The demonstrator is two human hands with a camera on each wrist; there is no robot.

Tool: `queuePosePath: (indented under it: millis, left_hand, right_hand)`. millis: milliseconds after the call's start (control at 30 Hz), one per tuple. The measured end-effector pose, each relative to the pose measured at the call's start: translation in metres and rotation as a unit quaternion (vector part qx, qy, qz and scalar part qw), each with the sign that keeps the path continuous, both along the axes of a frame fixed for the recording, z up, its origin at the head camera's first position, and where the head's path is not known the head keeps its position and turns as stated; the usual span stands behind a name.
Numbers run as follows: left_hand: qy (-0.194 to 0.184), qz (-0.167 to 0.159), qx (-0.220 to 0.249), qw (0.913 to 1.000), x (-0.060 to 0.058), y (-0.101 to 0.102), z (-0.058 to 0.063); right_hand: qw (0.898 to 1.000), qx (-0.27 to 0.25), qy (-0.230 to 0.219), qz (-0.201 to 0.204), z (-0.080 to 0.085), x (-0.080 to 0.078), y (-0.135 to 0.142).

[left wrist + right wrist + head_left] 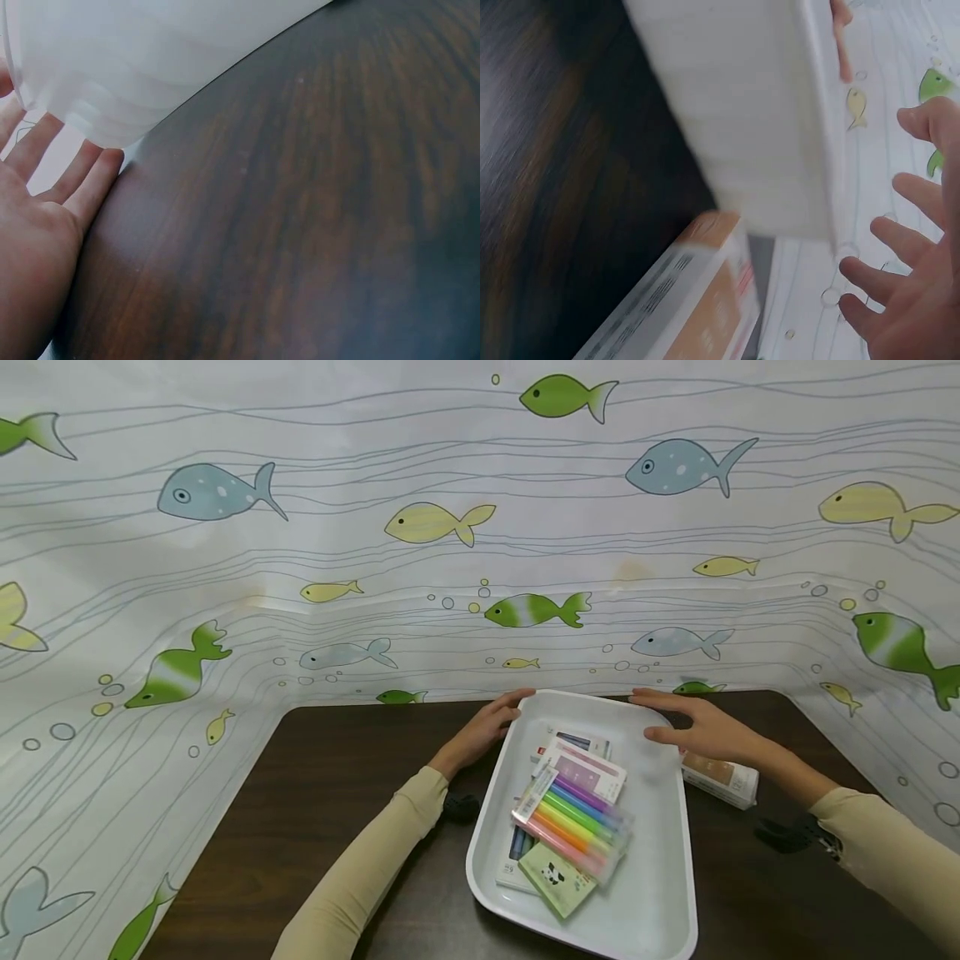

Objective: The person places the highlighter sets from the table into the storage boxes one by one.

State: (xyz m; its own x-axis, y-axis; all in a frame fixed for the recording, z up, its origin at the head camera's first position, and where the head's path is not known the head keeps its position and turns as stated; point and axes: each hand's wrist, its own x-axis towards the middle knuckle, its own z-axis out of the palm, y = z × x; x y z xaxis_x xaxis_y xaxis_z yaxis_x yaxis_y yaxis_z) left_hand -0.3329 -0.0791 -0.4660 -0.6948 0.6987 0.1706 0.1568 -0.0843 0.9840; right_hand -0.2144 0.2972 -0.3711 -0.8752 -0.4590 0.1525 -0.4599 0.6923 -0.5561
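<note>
A white plastic tray (652,893) stands on the dark wooden table, tilted slightly in the head view. In it lie a clear pack of coloured markers (573,822), a green packet with a panda picture (557,878), and white boxes, one with a pink panel (581,772). My left hand (486,732) touches the tray's far left corner; in the left wrist view its fingers (94,184) extend fairly straight against the outer wall. Near the far right corner, my right hand (705,727) has its fingers spread and holds nothing. The right wrist view shows a gap between it and the tray.
A white and brown box (723,777) lies on the table (360,760) just right of the tray, below my right forearm. Behind the table hangs a white sheet printed with fish (450,452), which also runs along both sides.
</note>
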Motion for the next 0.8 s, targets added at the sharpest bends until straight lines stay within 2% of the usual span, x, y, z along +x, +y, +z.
queuePosePath:
  millis: [200, 567, 800]
  left_hand:
    - [-0.001, 0.004, 0.004, 1.0000, -0.001, 0.001, -0.003]
    - [-0.001, -0.003, 0.006, 1.0000, 0.000, 0.000, -0.004]
    - [0.000, -0.005, 0.009, 0.9999, 0.000, 0.000, -0.002]
  right_hand:
    - [0.999, 0.017, 0.005, -0.050, -0.008, 0.003, 0.020]
    - [0.997, 0.020, 0.004, -0.079, -0.025, 0.012, 0.048]
    - [0.998, 0.023, 0.011, -0.054, -0.041, 0.015, 0.064]
